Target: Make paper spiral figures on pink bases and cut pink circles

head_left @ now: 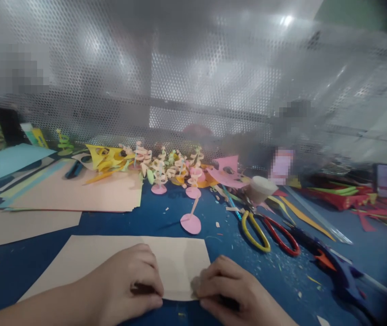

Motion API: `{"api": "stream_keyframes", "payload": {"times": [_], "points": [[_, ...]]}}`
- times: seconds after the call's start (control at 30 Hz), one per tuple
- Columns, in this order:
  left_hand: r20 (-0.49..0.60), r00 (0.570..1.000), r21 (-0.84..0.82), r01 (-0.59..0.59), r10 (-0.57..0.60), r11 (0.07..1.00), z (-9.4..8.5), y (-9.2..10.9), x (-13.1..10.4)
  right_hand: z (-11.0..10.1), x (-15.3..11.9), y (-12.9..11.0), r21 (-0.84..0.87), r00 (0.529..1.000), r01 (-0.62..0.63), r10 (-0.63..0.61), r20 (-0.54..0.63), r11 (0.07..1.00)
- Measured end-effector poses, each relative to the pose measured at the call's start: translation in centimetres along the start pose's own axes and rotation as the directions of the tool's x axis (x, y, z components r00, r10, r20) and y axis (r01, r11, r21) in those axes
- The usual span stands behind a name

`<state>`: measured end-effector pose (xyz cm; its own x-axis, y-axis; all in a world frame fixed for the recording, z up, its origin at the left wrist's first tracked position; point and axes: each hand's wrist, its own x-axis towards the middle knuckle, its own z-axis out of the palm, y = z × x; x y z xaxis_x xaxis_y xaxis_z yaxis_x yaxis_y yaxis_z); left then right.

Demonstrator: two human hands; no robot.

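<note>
A pale pinkish sheet of paper [176, 260] lies on the blue table in front of me. My left hand [134, 280] is closed at the sheet's near edge, thumb and curled fingers pinching it. At the near right corner, my right hand [229, 287] has its fingers curled and pressed together on the same sheet. Just beyond the sheet stands a pink paper disc [190, 223] with a thin upright stick. Farther back are several small spiral paper pieces [161, 167] on pink round bases.
Stacked coloured paper [78, 190] lies at the left. Right of the sheet are scissors [256, 233] with yellow and red handles, a blue glue gun [344, 276], a white tape roll [263, 188] and paper scraps. A perforated metal screen [210, 90] rises behind the table.
</note>
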<state>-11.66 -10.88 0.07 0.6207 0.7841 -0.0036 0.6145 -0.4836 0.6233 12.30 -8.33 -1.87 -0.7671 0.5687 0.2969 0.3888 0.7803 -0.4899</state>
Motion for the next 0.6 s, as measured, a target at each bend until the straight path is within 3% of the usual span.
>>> {"api": "stream_keyframes", "payload": {"times": [0.13, 0.3, 0.4, 0.6], "points": [[0.024, 0.999, -0.080, 0.030, -0.028, 0.996, -0.2, -0.6, 0.0, 0.5, -0.5, 1.0, 0.043, 0.980, -0.195, 0.196, -0.017, 0.980], [0.058, 0.996, -0.118, 0.081, -0.075, 0.990, -0.5, -0.4, 0.0, 0.9, -0.6, 0.8, 0.066, 0.913, -0.407, 0.408, 0.003, 0.911], [0.038, 0.995, -0.102, 0.092, -0.088, 0.991, -0.4, -0.2, 0.1, 1.0, -0.4, 0.2, 0.048, 0.887, -0.462, 0.462, 0.007, 0.886], [0.047, 0.998, -0.085, -0.041, 0.045, 0.996, -0.1, -1.0, 0.4, 1.0, -0.4, 0.1, 0.027, 0.850, -0.525, 0.526, -0.029, 0.851]]}}
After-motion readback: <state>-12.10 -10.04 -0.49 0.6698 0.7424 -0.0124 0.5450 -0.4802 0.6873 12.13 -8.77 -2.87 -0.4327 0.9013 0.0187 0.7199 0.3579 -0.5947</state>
